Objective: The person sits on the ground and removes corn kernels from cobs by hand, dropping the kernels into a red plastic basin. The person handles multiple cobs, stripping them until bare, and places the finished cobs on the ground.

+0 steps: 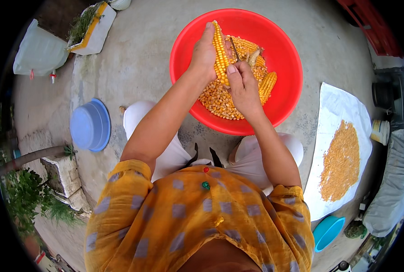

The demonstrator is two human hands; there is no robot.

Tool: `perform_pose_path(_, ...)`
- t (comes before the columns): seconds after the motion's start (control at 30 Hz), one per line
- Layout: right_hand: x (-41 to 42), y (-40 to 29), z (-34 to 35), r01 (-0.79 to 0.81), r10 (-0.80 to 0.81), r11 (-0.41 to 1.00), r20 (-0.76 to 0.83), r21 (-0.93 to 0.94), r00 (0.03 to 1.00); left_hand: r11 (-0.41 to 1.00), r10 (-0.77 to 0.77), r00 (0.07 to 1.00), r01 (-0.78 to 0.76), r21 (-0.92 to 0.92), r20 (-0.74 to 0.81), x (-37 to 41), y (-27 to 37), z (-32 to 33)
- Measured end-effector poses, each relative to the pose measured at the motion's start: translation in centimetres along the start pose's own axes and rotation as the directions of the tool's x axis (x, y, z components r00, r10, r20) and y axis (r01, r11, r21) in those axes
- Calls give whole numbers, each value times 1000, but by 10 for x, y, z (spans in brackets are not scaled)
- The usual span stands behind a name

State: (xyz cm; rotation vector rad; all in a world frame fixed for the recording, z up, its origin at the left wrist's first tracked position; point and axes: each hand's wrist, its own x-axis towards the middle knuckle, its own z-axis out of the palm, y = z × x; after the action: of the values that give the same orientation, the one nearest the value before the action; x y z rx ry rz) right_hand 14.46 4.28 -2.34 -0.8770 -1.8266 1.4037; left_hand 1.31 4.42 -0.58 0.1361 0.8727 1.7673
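Note:
My left hand (203, 54) holds an ear of dried yellow corn (220, 51), tilted nearly upright, with its thumb along the upper part. My right hand (244, 86) grips a thin dark rod-like tool (235, 49), whose shaft points up past the ear. The right thumb presses against the ear's lower end. Both hands are over a large red plastic basin (288, 81). Loose corn kernels (219, 102) lie in its bottom. Another ear of corn (268, 85) rests at the right of the kernels, and more ears lie partly hidden behind my right hand.
A white sheet (334, 105) with a patch of spread yellow grain (341, 163) lies on the concrete floor at right. A blue basin (86, 125) is at left, near planters and a tree trunk (38, 156). A turquoise basin (329, 233) sits at lower right.

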Motion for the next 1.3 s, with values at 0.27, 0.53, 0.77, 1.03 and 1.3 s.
perform_pose_path(0.27,4,6,5,43,-47,997,-70,-58,996,1000,2,999,-2,-5,-33,7,-1,-6)
perform_pose_path(0.53,5,-1,0,-179,181,955,14,235,983,999,14,1000,-15,-31,-21,4,0,-2)
perform_pose_path(0.77,6,-7,-6,-185,186,983,111,-15,976,998,35,999,-35,44,-21,3,-4,-1)
perform_pose_path(1.03,7,0,-3,53,-51,994,29,-91,998,999,36,999,-37,38,27,3,-8,-2)
perform_pose_path(1.3,8,9,-2,-47,46,997,31,58,998,997,40,999,-40,70,-2,-1,-5,1)
